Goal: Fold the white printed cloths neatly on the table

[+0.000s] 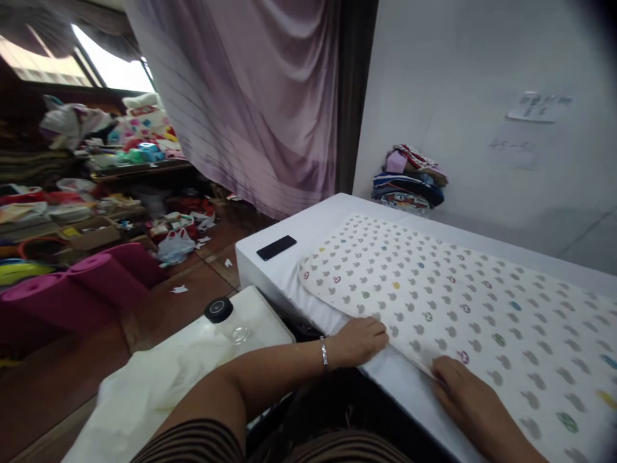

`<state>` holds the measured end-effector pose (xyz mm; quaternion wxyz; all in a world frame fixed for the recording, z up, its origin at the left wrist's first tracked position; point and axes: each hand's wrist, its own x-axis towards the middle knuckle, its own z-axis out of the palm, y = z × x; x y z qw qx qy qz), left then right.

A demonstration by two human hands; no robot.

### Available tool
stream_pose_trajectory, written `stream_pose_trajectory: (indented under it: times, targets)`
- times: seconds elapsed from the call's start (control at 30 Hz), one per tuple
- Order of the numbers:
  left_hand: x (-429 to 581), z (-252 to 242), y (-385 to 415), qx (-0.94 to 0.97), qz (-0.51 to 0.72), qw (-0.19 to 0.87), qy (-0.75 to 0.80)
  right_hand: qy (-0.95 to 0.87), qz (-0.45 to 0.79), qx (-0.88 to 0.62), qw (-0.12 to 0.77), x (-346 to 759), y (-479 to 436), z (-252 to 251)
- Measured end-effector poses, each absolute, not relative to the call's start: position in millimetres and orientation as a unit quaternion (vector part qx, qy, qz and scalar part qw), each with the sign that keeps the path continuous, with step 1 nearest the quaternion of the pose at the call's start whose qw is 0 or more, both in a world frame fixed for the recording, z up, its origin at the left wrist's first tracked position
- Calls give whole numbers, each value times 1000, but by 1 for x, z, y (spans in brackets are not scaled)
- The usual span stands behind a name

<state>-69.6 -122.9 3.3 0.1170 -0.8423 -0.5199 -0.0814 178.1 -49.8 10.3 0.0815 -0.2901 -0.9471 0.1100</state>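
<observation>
A white cloth pad [409,276], printed with grey, red, green, blue and yellow motifs, lies flat over a white-covered table [318,225]. My left hand [361,341], with a silver bracelet at its wrist, has its fingers curled over the pad's near edge. Farther right along that same edge, my right hand [465,392] pinches the pad between thumb and fingers. Both thumbs are largely hidden. Beyond the pad's left end lies a black phone [276,247] on the white cover.
To the left stands a white stand [260,305] bearing a round black lid [218,310] and pale cloth [154,386]. Folded clothes [409,180] are stacked by the wall. Pink rolls [91,283], a plastic bag [176,247] and clutter occupy the left floor. A purple curtain [270,96] hangs behind.
</observation>
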Motion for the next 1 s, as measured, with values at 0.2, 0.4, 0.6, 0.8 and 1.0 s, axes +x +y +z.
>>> stream_pose_trajectory:
  times: [0.2,0.4,0.6,0.8,1.0]
  targets:
    - [-69,-1,-116,-823,-99,139,-542,-929,183,-321,28,181,-42,10]
    - [-69,-3,-115,-827,-79,132,-541,-937,141,-313,68,183,-33,-14]
    - [-76,-1,-124,-845,-77,114,-517,-978,21,-182,101,185,-30,-34]
    - [-80,2,-129,-848,-85,120,-510,-971,-60,-166,163,165,-44,-31]
    - [-78,7,-131,-831,-97,133,-531,-967,-98,-157,176,114,-52,-28]
